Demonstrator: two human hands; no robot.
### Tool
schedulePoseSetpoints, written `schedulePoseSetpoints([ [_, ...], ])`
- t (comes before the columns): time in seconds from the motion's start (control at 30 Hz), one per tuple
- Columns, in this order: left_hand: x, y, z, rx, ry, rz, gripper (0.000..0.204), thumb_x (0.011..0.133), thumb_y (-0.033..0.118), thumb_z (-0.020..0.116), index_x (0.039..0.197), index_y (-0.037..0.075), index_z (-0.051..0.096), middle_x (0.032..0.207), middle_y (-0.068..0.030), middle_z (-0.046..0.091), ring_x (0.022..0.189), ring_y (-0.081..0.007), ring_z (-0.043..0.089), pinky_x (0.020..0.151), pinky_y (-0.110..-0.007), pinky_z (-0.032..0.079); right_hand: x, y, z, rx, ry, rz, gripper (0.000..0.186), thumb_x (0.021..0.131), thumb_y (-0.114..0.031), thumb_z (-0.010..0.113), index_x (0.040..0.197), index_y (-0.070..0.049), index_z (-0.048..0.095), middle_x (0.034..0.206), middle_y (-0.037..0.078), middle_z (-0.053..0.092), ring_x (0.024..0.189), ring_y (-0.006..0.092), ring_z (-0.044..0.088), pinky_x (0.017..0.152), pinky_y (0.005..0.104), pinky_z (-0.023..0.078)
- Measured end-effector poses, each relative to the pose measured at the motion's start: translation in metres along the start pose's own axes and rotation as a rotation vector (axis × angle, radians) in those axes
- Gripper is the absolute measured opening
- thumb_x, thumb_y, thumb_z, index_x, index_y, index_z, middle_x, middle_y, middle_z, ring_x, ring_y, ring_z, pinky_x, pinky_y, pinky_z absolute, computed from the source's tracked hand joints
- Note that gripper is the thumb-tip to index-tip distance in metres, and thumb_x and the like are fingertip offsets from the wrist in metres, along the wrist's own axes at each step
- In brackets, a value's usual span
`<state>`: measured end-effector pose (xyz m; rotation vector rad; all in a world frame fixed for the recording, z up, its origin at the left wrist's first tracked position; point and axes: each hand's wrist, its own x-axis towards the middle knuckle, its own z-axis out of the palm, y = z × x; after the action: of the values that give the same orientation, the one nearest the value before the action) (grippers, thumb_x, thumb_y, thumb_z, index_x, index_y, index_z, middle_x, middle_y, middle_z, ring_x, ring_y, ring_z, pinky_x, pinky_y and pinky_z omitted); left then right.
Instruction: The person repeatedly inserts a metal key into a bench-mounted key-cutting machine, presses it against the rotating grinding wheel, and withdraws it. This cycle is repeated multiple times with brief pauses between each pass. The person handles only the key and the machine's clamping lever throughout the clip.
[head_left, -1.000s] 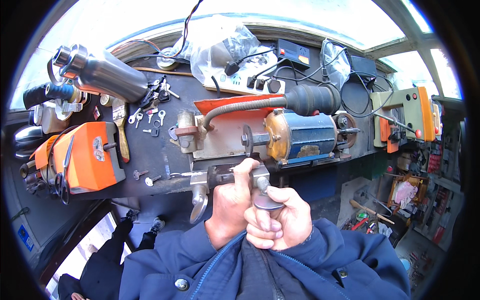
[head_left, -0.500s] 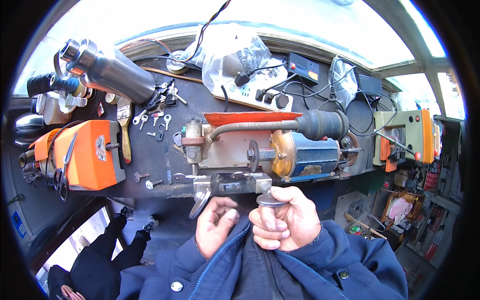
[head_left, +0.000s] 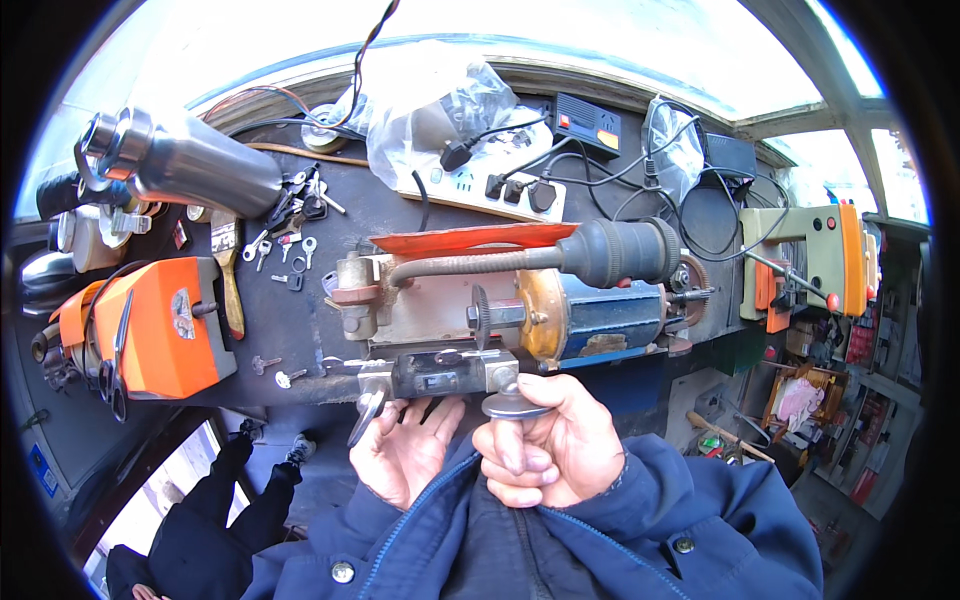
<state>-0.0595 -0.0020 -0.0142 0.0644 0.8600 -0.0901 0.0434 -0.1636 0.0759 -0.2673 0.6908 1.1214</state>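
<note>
A key-cutting machine with a blue-and-yellow motor (head_left: 612, 312) stands in front of me. Along its near side runs a dark clamp carriage (head_left: 430, 375) with a round metal knob under each end. My right hand (head_left: 560, 440) pinches the right knob (head_left: 513, 404) between thumb and curled fingers. Beside the left knob (head_left: 367, 418) is my left hand (head_left: 405, 455), its fingers stretched out below the carriage and its thumb at the knob's edge. A key (head_left: 345, 363) sticks out at the carriage's left end. Left of the machine, loose keys (head_left: 290, 378) lie on the bench.
An orange machine (head_left: 160, 325) with scissors stands left, near a paintbrush (head_left: 228, 270) and a steel flask (head_left: 190, 165). Behind are a power strip (head_left: 470, 192), cables and a plastic bag. A beige-and-orange machine (head_left: 800, 262) is at right. Another person's legs (head_left: 215, 490) show lower left.
My left hand has opened from a loose curl, moving left and up to the left knob. My right hand stays on the right knob. The whole view has shifted slightly.
</note>
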Motion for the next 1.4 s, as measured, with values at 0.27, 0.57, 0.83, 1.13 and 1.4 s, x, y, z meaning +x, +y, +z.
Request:
schedulePoseSetpoints([
  [0.27,0.005,-0.001,0.002,-0.129,0.162,0.01,0.014,0.077,0.011,0.062,0.087,0.002,0.061,0.126,-0.0225,0.056,0.126,-0.0503,0.048,0.11,-0.063,0.039,-0.002,-0.002,0.0,-0.077,0.065,0.027,0.061,0.1,-0.044,0.035,0.068,0.002,0.061,0.056,-0.002,0.034,0.045,0.0083,0.032,0.046,0.0258,0.035],
  [0.57,0.002,0.0,-0.001,0.0,0.064,-0.018,0.009,0.081,0.011,0.055,0.086,0.007,0.06,0.129,-0.0239,0.055,0.13,-0.0475,0.047,0.111,-0.059,0.04,0.0,-0.001,0.001,-0.033,0.023,0.01,0.064,0.101,-0.046,0.035,0.073,0.004,0.064,0.052,-0.001,0.036,0.043,0.0101,0.034,0.047,0.0291,0.039],
  [0.83,-0.001,0.004,-0.005,0.207,-0.043,-0.037,0.037,0.084,0.013,0.052,0.12,0.004,0.053,0.137,-0.0254,0.051,0.135,-0.0436,0.044,0.117,-0.053,0.034,0.006,0.01,0.007,0.183,-0.074,-0.046,0.062,0.098,-0.047,0.036,0.07,0.002,0.061,0.054,-0.001,0.038,0.044,0.0111,0.035,0.048,0.0294,0.037],
  [1.13,-0.009,0.033,-0.024,0.97,-0.152,-0.127,0.028,0.095,0.023,0.055,0.111,0.001,0.053,0.097,-0.0097,0.061,0.089,-0.0152,0.055,0.08,-0.029,0.042,-0.003,0.01,-0.006,0.002,-0.031,-0.088,0.08,0.099,-0.065,0.029,0.075,0.002,0.065,0.053,-0.001,0.036,0.046,0.0109,0.036,0.047,0.0269,0.034],
  [1.4,0.008,0.045,-0.03,1.067,-0.42,-0.183,0.027,0.101,0.023,0.059,0.125,0.014,0.05,0.097,-0.0074,0.063,0.082,-0.0126,0.061,0.079,-0.022,0.05,0.013,0.027,-0.028,-0.072,-0.151,-0.207,0.064,0.098,-0.063,0.044,0.082,-0.006,0.069,0.052,-0.005,0.04,0.04,0.007,0.036,0.041,0.0239,0.036],
])
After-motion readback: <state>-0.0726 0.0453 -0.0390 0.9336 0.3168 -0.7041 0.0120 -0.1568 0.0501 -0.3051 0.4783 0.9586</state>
